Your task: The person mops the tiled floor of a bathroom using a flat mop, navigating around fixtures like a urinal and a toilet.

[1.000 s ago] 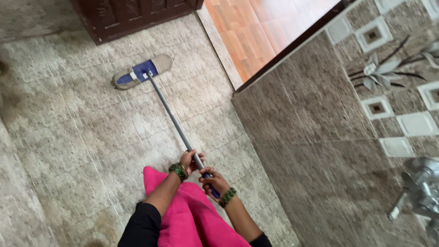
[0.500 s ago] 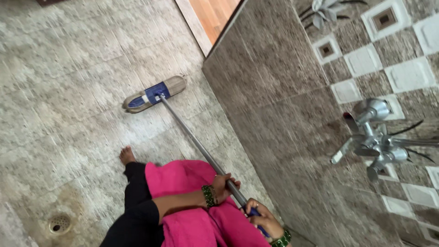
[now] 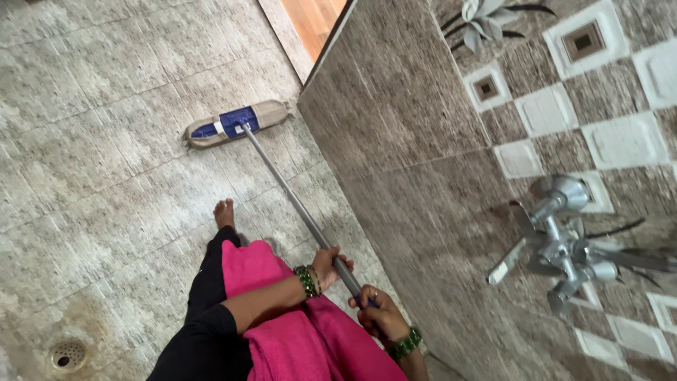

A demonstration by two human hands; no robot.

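I hold a flat mop with both hands. My left hand (image 3: 330, 265), with green bangles at the wrist, grips the grey metal handle (image 3: 293, 200) higher up. My right hand (image 3: 377, 315) is closed around the blue end grip just below it. The mop head (image 3: 237, 123), blue plate on a beige pad, lies flat on the mottled grey tile floor (image 3: 106, 183), close to the wall's foot. My bare foot (image 3: 224, 212) stands on the floor between me and the mop head. Pink cloth (image 3: 282, 331) of my clothing hangs under my arms.
A brown tiled wall (image 3: 423, 176) runs along the right, with a chrome tap fitting (image 3: 560, 243) sticking out. A round floor drain (image 3: 67, 355) sits at the lower left. A doorway to an orange wood floor (image 3: 314, 17) opens at the top.
The view swung right and down over the second. The mop head came from near the dark wooden door to beside the wall. My foot stepped forward and the drain came into view.
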